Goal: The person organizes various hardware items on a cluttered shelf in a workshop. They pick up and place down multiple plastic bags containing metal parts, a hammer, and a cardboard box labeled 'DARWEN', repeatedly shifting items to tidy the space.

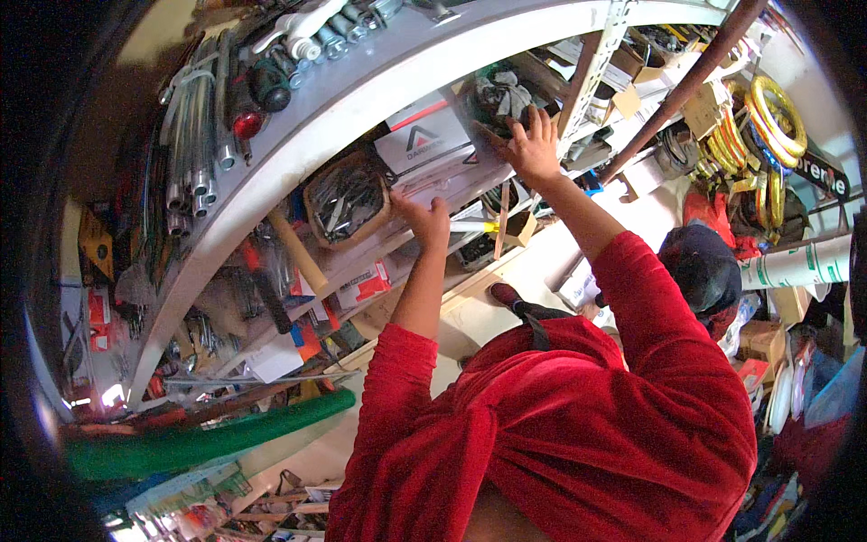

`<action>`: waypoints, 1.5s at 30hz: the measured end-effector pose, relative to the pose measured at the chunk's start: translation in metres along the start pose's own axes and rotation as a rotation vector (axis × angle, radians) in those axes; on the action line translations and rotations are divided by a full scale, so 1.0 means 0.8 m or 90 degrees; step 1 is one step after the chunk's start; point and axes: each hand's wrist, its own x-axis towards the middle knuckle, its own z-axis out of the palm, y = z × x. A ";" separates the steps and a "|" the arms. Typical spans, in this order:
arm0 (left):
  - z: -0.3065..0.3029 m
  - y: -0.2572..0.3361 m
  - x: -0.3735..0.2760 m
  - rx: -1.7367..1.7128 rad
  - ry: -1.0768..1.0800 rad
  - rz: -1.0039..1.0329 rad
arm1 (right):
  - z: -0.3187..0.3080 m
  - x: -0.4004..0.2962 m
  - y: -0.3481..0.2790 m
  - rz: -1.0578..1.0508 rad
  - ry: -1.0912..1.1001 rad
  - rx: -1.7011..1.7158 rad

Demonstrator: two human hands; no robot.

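My left hand [425,218] is at the right side of an open cardboard box [387,203] on the shelf. Dark plastic-wrapped pieces [345,203] fill that box. Whether the fingers grip its edge cannot be told. My right hand [535,148] reaches further along the same shelf, its fingers apart. Under its fingers is a dark container [489,139], with a crumpled grey cloth or glove [504,95] just behind. Between my hands stands a white printed carton [423,146] with a red stripe.
The curved-looking white shelf edge [352,101] runs above my hands; metal tubes [196,162] lie on that shelf. A perforated upright [596,74] and a brown pole [684,88] stand at right. A person in a dark cap [701,271] is beside me. Yellow coiled hoses [775,122] hang beyond.
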 end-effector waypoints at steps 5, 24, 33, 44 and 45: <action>0.002 0.000 0.001 -0.087 -0.002 0.012 | 0.004 0.002 -0.025 0.054 0.025 -0.017; -0.016 0.041 -0.009 -0.021 -0.065 -0.019 | -0.025 -0.021 -0.055 -0.045 0.062 -0.019; -0.002 0.036 0.003 0.049 -0.048 -0.054 | 0.015 0.038 -0.081 -0.315 -0.065 0.037; -0.047 0.012 -0.022 -0.082 -0.078 -0.020 | 0.007 0.054 -0.073 -0.404 -0.179 -0.074; -0.058 0.029 -0.029 -0.069 -0.063 -0.013 | 0.006 0.055 -0.076 -0.390 -0.188 -0.117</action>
